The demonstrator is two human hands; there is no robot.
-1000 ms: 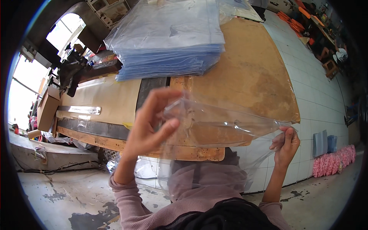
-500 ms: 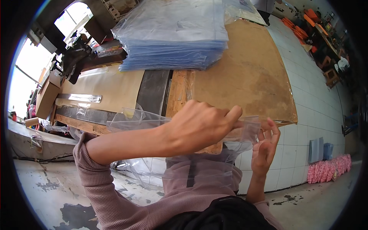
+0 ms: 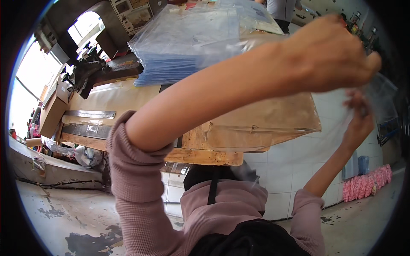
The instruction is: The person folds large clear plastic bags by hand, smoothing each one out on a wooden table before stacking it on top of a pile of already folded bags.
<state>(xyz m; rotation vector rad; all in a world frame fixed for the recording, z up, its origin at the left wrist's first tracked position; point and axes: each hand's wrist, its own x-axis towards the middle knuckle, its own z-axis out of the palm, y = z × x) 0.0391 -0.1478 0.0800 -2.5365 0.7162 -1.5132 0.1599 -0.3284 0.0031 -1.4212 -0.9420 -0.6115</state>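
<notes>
Head view: at the near right, a pink bundle (image 3: 367, 182) lies on the floor, beside some bluish sheets (image 3: 356, 165). Left of these, the wooden near edge of the bench (image 3: 209, 157) faces the person's waist. The right hand (image 3: 359, 123) is raised beyond the bench's right side, fingers curled at the film (image 3: 382, 96); blur hides whether they pinch it. The clear film hangs in the air about both hands, off the bench to the right, with a faint part trailing toward the near side. Above and just beyond, the left hand (image 3: 331, 57) is reached across to the right, back to the camera, its fingers bent; I cannot tell what they grip.

The film should prove light, limp and slippery, quick to crease or cling to itself. An edge or corner, pinched flat between thumb and fingers, looks the best hold.

Farther off, a thick stack (image 3: 171, 64) of clear sheets rests on the bench; beyond it stands a co-worker (image 3: 282, 9).
</notes>
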